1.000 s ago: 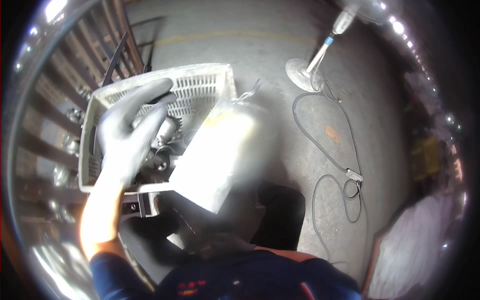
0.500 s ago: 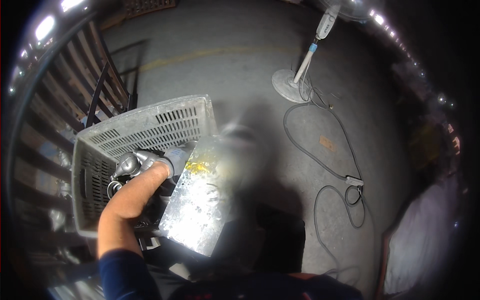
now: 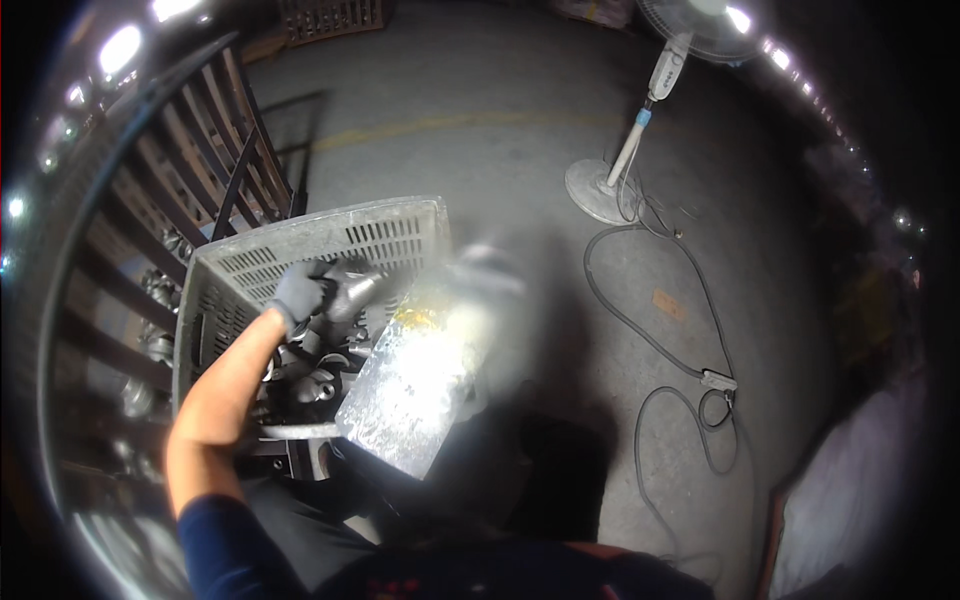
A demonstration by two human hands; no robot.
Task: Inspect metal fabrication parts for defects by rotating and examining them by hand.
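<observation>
My left hand (image 3: pixel 298 292), in a grey glove, reaches into a grey plastic crate (image 3: pixel 235 240) with slotted walls. Its fingers are closed on a silvery metal casting (image 3: pixel 352 292), which is slightly blurred and lies to the hand's right. Below the hand, more metal castings (image 3: pixel 312 385) of uneven shape lie piled in the crate. A scuffed, shiny metal plate (image 3: pixel 395 405) with a yellow patch slants across the crate's right side and hides part of it. A pale blur covers the area right of the plate. No part of my right hand shows.
A standing fan (image 3: pixel 598 192) is on the grey floor at the far right, its cable (image 3: pixel 600 290) looping toward a small power strip (image 3: pixel 718 381). A dark slatted metal rack (image 3: pixel 185 170) with metal parts stands at left. A whitish bulk (image 3: pixel 850 490) is at lower right.
My left hand has moved left and up inside the crate, now with a casting at its fingers. The whole view has shifted, so crate, plate and fan sit farther right.
</observation>
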